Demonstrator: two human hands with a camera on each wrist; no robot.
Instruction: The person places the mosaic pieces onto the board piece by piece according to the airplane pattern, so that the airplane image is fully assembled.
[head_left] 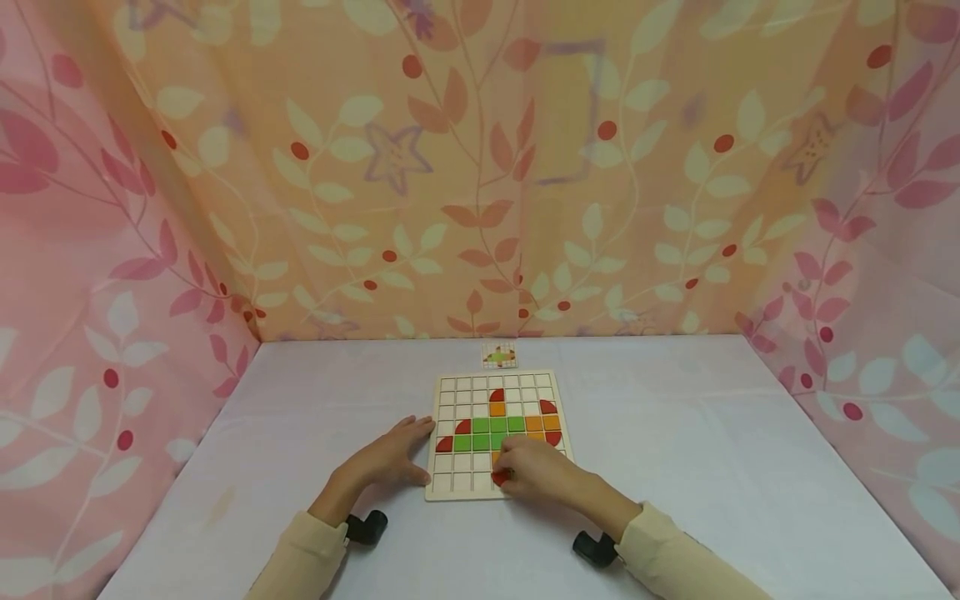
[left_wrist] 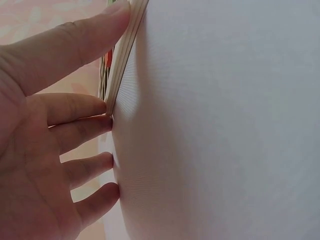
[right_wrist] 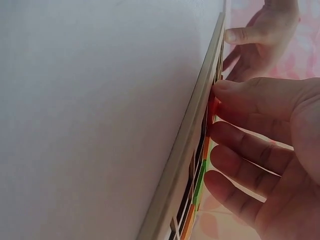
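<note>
A square wooden grid board lies on the table, its cells partly filled with green tiles, orange tiles and red rounded tiles. At the board's near edge, the thumb and index finger of my right hand pinch a red rounded tile, low over a cell below an orange tile. The right hand covers part of the lower right cells. My left hand rests at the board's left side, thumb on the rim and fingers stretched out along the edge.
Behind the board lies a small pattern card showing a similar coloured shape. A white cloth covers the table, and floral curtains enclose the back and both sides. Black wrist devices sit on both wrists.
</note>
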